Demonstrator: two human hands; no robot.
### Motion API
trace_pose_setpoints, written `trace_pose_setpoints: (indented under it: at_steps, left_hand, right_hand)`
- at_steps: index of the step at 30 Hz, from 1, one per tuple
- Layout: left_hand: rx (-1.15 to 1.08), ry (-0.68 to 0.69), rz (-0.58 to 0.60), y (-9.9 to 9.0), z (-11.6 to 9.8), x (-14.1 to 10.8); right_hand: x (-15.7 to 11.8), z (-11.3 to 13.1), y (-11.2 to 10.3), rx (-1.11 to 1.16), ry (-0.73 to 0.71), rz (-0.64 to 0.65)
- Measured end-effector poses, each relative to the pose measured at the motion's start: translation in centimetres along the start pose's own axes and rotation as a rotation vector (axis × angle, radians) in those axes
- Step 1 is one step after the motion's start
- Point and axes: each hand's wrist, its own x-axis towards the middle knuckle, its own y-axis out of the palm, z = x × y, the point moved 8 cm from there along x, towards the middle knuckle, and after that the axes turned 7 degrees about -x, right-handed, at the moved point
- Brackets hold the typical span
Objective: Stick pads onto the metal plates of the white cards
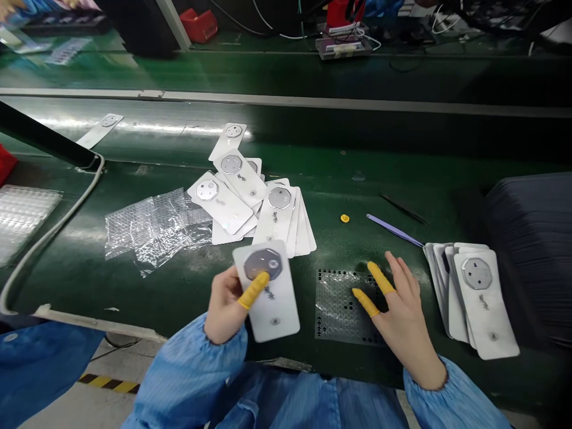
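My left hand (232,301), a yellow finger cot on its thumb, grips a white rounded panel (273,310) with a silver octagonal disc near its upper end. The panel is tilted slightly above the green bench. My right hand (400,316) has yellow cots on thumb and index finger. Its fingers are spread over a clear sheet (337,325) dotted with small black round pieces, and nothing shows in its grasp. Whether the fingertips touch the sheet I cannot tell. Beyond the left hand lies a loose pile of similar panels (274,223).
Fanned panels (487,304) lie at the right, beside a dark stack of trays (531,238). Purple tweezers (393,229), dark tweezers (404,208) and a small yellow disc (344,218) lie beyond the right hand. Clear dotted sheets (156,229) lie left. A black post (49,137) crosses the left side.
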Motion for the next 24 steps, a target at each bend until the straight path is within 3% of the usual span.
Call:
trace_pose_setpoints:
  at_steps: [2,5,7,10,12,15,17,20,22,24]
  left_hand:
    - [0.057,0.019,-0.072,-1.5,0.1,0.1]
    - [0.133,-0.071,-0.057,-1.6,1.6,0.2]
    - [0.216,-0.062,-0.023,-0.9,2.2,0.3]
    - [0.342,0.109,0.003,0.4,1.4,0.1]
    - [0.355,0.141,0.097,2.1,1.3,-0.2]
    - [0.217,-0.036,0.348,5.6,3.1,-1.1]
    - [0.154,-0.136,0.417,7.2,4.3,-1.9]
    - [0.214,-0.126,0.339,7.6,5.2,-2.2]
    - [0.251,-0.102,0.314,7.6,5.4,-2.3]
    - [0.291,-0.069,0.371,8.1,5.3,-2.7]
  right_hand:
    - [-0.8,-1.0,0.6,-0.021,0.004,0.001]
    - [-1.1,-1.3,1.1,0.147,0.066,0.031]
    - [-0.6,-1.4,1.1,0.347,0.18,0.138]
    - [0.4,-1.4,1.0,0.698,0.384,0.394]
    - [1.2,-1.2,0.7,0.854,0.454,0.5]
    - [2.0,-1.6,1.5,0.91,0.474,0.539]
    - [2.3,-1.8,2.4,0.826,0.42,0.495]
    - [2.8,-0.9,1.5,0.476,0.181,0.235]
    - [2.8,1.6,0.0,0.299,-0.052,0.055]
    - [2.3,4.5,-0.5,0.284,-0.258,0.03]
